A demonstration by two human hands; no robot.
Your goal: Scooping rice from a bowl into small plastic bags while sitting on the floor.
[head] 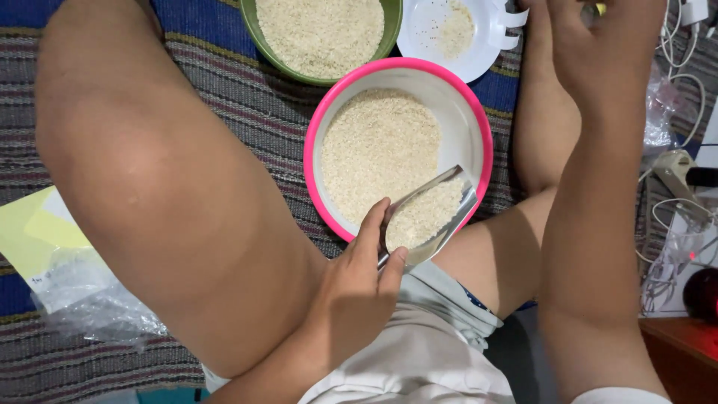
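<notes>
My left hand (359,288) grips a shiny metal scoop (437,224) by its near end. The scoop is full of pale small grain and lies tilted over the near edge of a pink-rimmed white bowl (481,127), which holds a heap of the same grain. My right hand (598,45) is raised at the top right, beside a white plastic plate (422,34) with a few grains on it. Its fingers are bent, and whether they hold anything is hidden. A green bowl (394,26) of grain stands behind the pink one.
I sit on a striped woven mat (247,112) with my bare knees on either side of the bowl. A crumpled clear plastic bag (90,299) and yellow paper (30,232) lie left. White cables and a charger (677,168) lie right, above a reddish wooden surface (684,352).
</notes>
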